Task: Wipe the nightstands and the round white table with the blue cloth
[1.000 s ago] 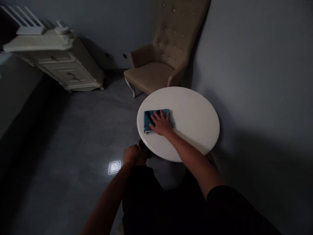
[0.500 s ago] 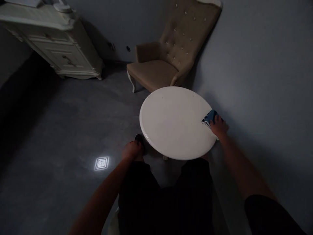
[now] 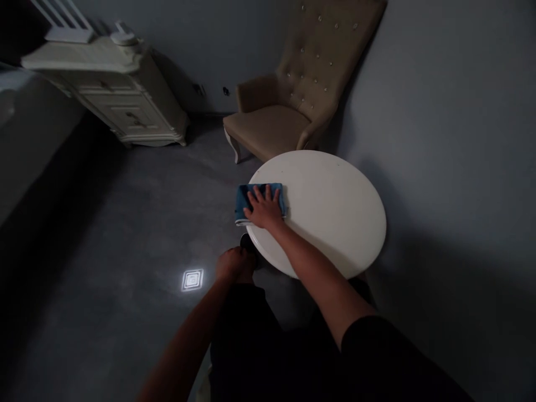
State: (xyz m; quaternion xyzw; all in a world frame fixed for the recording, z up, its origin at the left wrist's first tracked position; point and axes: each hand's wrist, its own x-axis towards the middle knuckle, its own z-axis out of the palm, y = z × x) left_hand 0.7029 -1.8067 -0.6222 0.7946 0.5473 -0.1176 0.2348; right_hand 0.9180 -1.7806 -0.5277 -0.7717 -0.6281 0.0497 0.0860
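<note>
A folded blue cloth (image 3: 243, 202) with a pale edge lies on the left rim of a round white table (image 3: 335, 206), sticking out a little past the edge. My right hand (image 3: 264, 209) presses flat on top of it, fingers spread apart. Its forearm reaches across the near side of the tabletop. Low on the left, my left hand (image 3: 230, 264) rests at my left knee, beside the table's edge. Shadow hides its fingers, so whether they are curled or straight is unclear.
Behind the table stands a tan buttoned armchair (image 3: 268, 125). A pale cabinet (image 3: 129, 106) is at the back left, carrying white objects. The grey wall (image 3: 452, 139) rises close on the right. A bright square pattern (image 3: 192, 280) shows on the dark floor.
My right hand and the blue cloth have moved from the table's right edge across to its left edge. My left hand stays at the knee. The view has shifted slightly.
</note>
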